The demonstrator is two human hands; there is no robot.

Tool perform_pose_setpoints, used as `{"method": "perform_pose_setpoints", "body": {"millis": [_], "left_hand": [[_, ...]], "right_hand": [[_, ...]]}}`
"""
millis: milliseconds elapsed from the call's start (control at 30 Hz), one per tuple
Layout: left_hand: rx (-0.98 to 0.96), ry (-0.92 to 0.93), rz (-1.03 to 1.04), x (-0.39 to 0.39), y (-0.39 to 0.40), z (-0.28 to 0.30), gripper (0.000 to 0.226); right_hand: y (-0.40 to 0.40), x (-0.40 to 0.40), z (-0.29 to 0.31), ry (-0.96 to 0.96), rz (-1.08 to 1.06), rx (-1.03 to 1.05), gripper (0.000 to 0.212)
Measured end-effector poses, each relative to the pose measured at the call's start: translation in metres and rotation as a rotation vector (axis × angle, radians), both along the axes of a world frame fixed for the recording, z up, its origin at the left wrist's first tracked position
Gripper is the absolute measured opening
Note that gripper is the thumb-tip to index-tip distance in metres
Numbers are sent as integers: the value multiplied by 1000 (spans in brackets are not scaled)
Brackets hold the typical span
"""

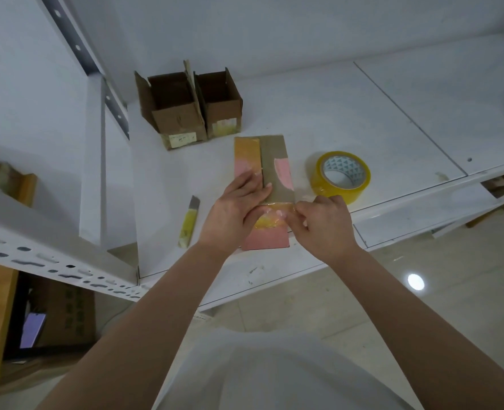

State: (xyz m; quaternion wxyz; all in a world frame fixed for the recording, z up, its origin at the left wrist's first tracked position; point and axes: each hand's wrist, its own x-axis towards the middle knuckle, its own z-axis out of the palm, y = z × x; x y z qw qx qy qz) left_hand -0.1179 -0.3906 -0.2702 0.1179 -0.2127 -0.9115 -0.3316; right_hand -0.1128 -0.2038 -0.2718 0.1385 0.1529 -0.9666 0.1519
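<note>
Flattened carton [274, 161]: lies flat on the shelf board [363, 113], close to its front edge and left of the middle, long side running front to back; brown card with pink and orange patches.
Tape strip [270, 217]: a glossy yellowish band across the carton's near end, running left to right.
Left hand [236, 208]: palm down on the carton, fingers straight and close together, pressing the card flat; the thumb lies at the tape strip.
Right hand [321, 226]: at the carton's right edge, fingers curled, thumb and fingertips pinching the right end of the tape strip.
Tape roll [341, 177]: yellow, lying flat just right of the carton near the front edge, almost touching the right hand's knuckles.
Utility knife [189, 221]: yellow handle, blade end pointing away, on the board left of the left hand, near the front left corner.
Open boxes: two brown boxes side by side, touching, at the back left of the board, one larger [173, 110], one smaller [221, 102]; both stand behind the carton, apart from it.
Shelf post [92, 161]: a white upright at the board's left edge.
In the way: the hands cover the carton's middle and part of the strip; the tape roll crowds the right hand.
</note>
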Motion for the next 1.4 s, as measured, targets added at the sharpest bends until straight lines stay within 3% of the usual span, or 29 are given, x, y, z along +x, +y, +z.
{"method": "perform_pose_setpoints", "body": {"millis": [67, 167, 333, 467, 567, 733, 933, 1033, 1167, 1267, 1400], "left_hand": [[2, 2, -8, 0, 0, 0, 38], [25, -3, -5, -1, 0, 0, 38], [51, -17, -16, -2, -2, -1, 38], [46, -15, -6, -5, -4, -3, 38], [55, -31, -19, -4, -4, -2, 39], [36, -34, -24, -4, -3, -2, 39], [25, -40, -17, -5, -3, -1, 41], [23, -37, -12, -4, -3, 0, 40], [37, -45, -15, -4, -4, 1, 42], [30, -58, -35, -3, -6, 2, 44], [-33, 51, 49, 0, 4, 1, 31]], "right_hand": [[12, 0, 1, -98, 75, -60, 49], [31, -3, 4, -115, 116, -124, 11], [22, -26, 5, -149, 90, 8, 40], [10, -27, 2, -160, 87, -143, 68], [11, -25, 4, -185, 215, -184, 81], [14, -32, 11, -186, 308, -188, 65], [15, -38, 18, -239, 320, -125, 62], [10, -37, 19, -172, 297, -19, 58], [13, -34, 18, -197, 290, -71, 61], [17, -37, 14, -133, 274, 89, 66], [9, -32, 4, -114, 195, 236, 57]]}}
